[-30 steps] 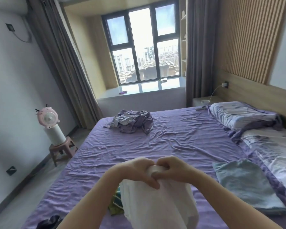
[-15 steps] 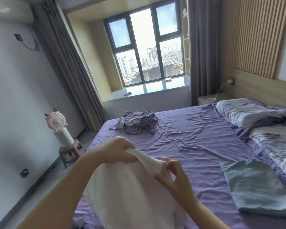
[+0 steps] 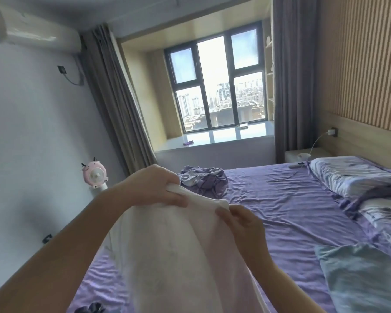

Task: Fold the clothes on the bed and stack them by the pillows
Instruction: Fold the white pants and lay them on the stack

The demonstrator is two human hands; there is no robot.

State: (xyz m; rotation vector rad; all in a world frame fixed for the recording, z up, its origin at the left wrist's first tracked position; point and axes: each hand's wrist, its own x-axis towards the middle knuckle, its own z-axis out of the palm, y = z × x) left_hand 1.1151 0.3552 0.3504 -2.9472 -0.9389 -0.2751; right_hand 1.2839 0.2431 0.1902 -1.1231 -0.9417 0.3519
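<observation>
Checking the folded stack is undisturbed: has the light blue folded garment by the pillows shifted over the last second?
No. The light blue folded garment lies beside the same pillow; only the camera moved.

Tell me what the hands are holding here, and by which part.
Both hands hold a white garment by its top edge: the left hand grips it bunched, the right hand pinches it.

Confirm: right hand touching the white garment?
Touching. The head view shows the right hand pinching the top edge of the white garment, fingers curled round the fabric; the left hand grips the same edge.
</observation>
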